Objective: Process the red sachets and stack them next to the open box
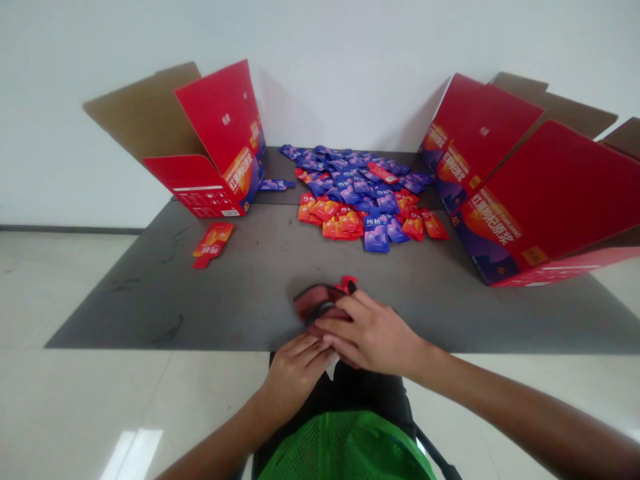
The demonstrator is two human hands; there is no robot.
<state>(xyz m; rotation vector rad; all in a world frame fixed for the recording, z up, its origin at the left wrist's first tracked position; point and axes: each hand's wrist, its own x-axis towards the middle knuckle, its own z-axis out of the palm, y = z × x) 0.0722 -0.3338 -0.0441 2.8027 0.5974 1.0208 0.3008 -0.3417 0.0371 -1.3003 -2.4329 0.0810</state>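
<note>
Desk: Where is the piece in hand, and how is it held?

Photographer: At the near edge of a flat grey tabletop (250,293), a person holds a dark-rimmed, reddish translucent object (307,301), blurred, possibly eyewear. The right hand (373,333) pinches its right side; the left hand (299,367) crowds in, fingers bunched, though whether it grips cannot be told.

Desk: What could go wrong?

Photographer: A loosened right-hand pinch could let the object slip over the near edge toward the pale glossy floor (100,393). Careless knuckles could knock the small red item (349,283), partly hidden just beyond the fingers. A far-sweeping arm could scatter the loose heap of blue and red glossy sachets (350,190), between open red cardboard cartons at left (217,133) and right (555,193).
</note>
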